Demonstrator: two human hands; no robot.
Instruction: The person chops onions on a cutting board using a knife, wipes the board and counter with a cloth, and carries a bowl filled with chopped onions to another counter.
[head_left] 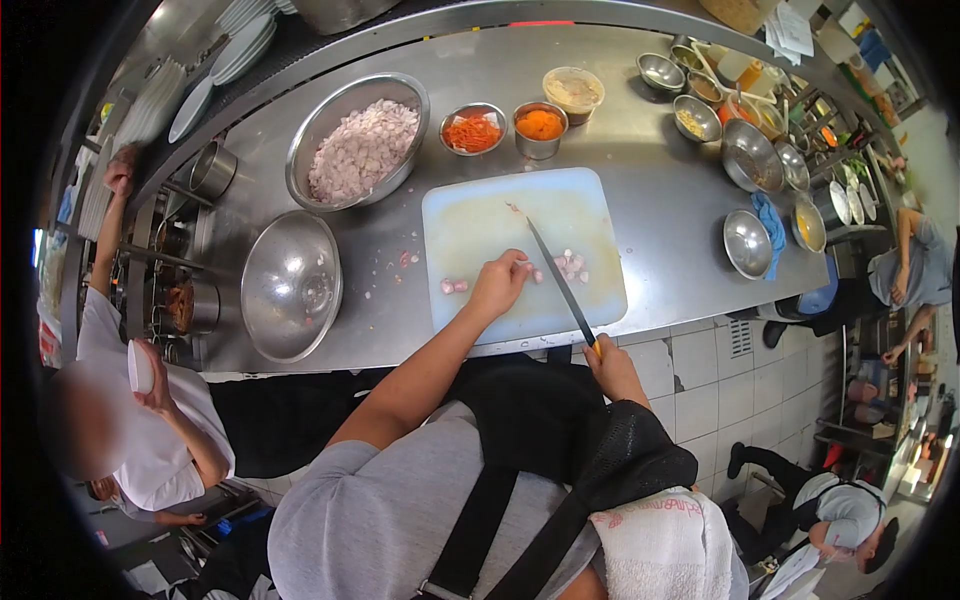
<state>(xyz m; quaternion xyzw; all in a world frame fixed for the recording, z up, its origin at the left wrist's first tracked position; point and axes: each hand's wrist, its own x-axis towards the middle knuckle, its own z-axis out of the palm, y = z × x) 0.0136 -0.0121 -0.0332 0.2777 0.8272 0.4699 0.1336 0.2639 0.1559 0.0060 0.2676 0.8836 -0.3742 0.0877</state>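
Note:
My right hand grips the yellow handle of a long kitchen knife, its blade slanting up and left over the white cutting board. My left hand rests on the board left of the blade, fingers curled and pinched on a small shallot that they partly hide. Several peeled shallots lie to the right of the blade. Two or three more shallots sit at the board's left side. Near the knife tip is a small reddish scrap.
Behind the board stand a large bowl of chopped shallots, a bowl of orange shreds, a tin of orange food and a lidded tub. A steel bowl is at left. A co-worker stands close on the left.

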